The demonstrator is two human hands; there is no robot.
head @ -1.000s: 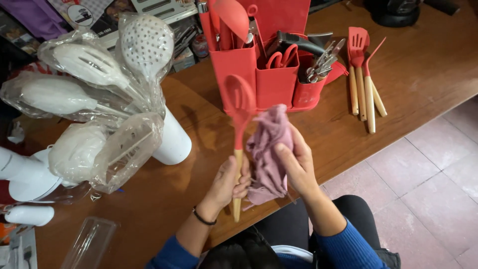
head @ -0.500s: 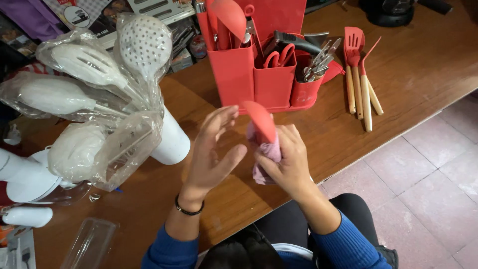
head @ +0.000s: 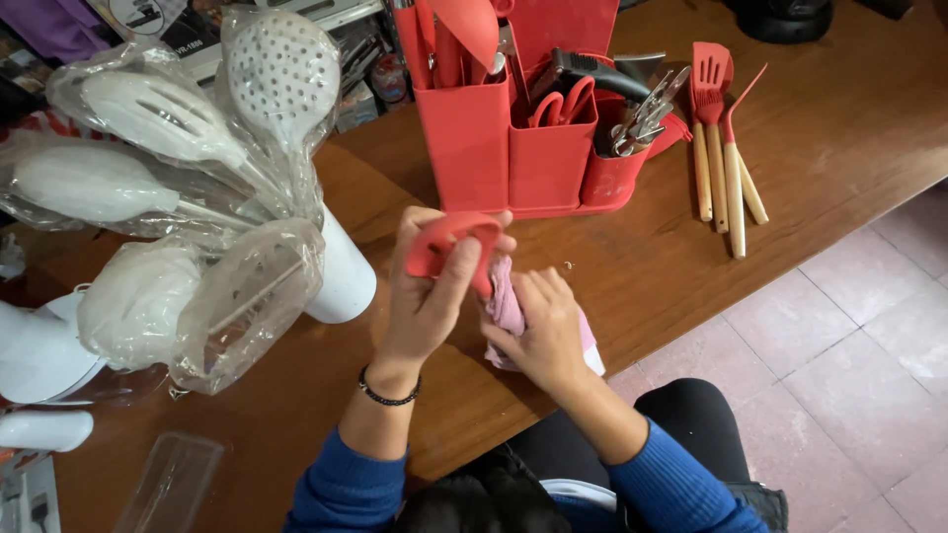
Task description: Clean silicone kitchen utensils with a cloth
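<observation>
Red silicone utensil head [head: 449, 242], curved and flat, held over the brown wooden table [head: 849, 128] just in front of the red plastic utensil caddy [head: 513, 148]. Pinched by the left hand [head: 430, 296], fingers [head: 454, 281] curled over its upper edge and thumb beneath. Lower end of the utensil buried in a pink cloth [head: 509, 306], so handle hidden. Cloth bunched inside the right hand [head: 543, 331], fingers closed round it, pressed against the utensil just beside the left palm. Both hands touching or nearly so, low over the table edge, blue sleeves and a dark beaded bracelet [head: 387, 395] on the left wrist.

Caddy packed with more red utensils, red-handled scissors [head: 558, 99] and a cluster of metal cutlery [head: 642, 118]. To its right, lying flat and apart from the hands, three red utensils with pale wooden handles [head: 721, 168]. To the left, standing well clear, a white cylindrical holder [head: 341, 281] carrying white slotted and perforated spoons wrapped in clear plastic bags [head: 197, 138]. Reddish tiled floor [head: 849, 355] beyond the table edge; black trousers at the bottom.
</observation>
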